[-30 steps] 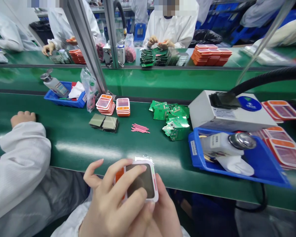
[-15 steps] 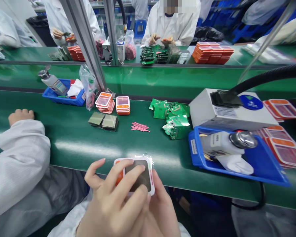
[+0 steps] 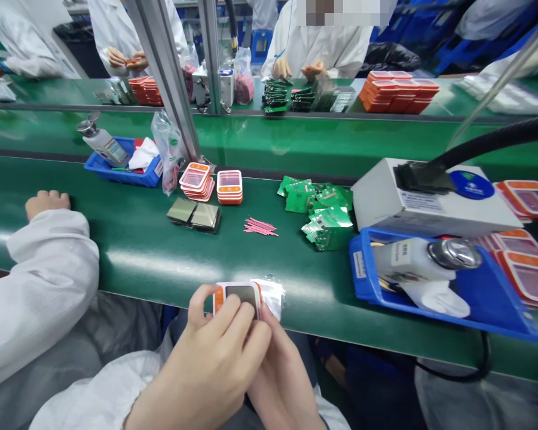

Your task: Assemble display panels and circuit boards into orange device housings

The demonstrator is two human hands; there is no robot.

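Observation:
Near the bench's front edge is a small orange-and-white plastic casing with a dark screen set in it. My left hand lies over the near side of it, its fingers bent onto the screen and the casing's left edge. From below and the right, my right hand grips the casing, thumb along its right side; its other fingers are mostly hidden. A piece of clear shiny film lies just beyond the casing's right edge.
Ahead lie stacked casings, dark screens, pink strips and green circuit boards. A blue tray with a bottle and a white box stand right. A neighbour's arm rests left; people work opposite.
The casing has shifted slightly up and tilted, and my left fingers have curled more tightly over the screen. More of the clear film shows at its right. The whole view has moved a little.

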